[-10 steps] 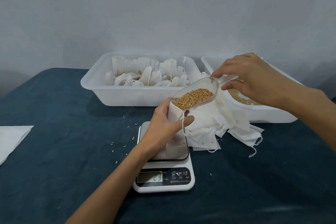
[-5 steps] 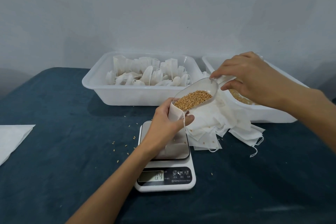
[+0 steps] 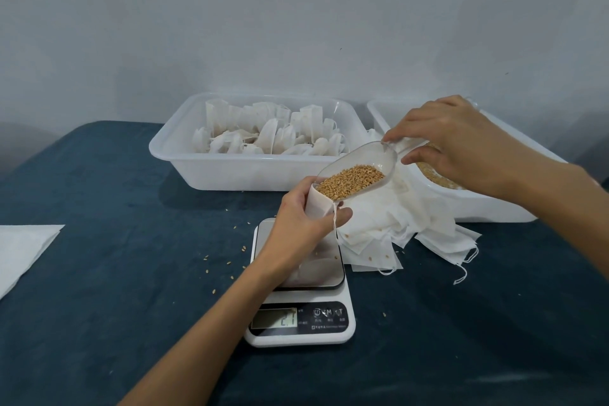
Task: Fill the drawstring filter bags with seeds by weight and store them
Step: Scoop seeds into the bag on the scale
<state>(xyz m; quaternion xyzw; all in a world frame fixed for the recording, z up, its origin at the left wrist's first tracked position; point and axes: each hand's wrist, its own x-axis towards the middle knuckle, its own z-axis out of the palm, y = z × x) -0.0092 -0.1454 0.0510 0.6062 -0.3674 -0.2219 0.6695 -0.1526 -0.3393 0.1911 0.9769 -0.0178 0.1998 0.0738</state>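
Presently I hold the filter bag upright over the scale at the centre of the view, my left hand curled round its upper part so that the mouth stays spread. My right hand, toward 2 o'clock, pinches the handle of the clear scoop; the scoop slopes down to the left, its lip at the bag's mouth, with seeds heaped in its lower half. The bag's foot rests on or just above the steel platform; my wrist hides the contact. The scale's display shows a small figure, too blurred to read with confidence.

Handling, as I judge it: the bag is thin, limp nonwoven fabric, nearly weightless, and will collapse if released, so the hold belongs at the rim, thumb and fingers on opposite sides, with the drawstring left hanging free. The seeds are dry and free-running; a slight further tilt should pour them quickly, so the scoop wants gentle tipping. Pressing the bag down would falsify the weight.

Surroundings: the tub of filled bags lies at 11 o'clock, the seed tub at 2 o'clock, a loose pile of empty bags at 3 o'clock beside the scale. Spilled seeds dot the blue cloth at 9 o'clock.
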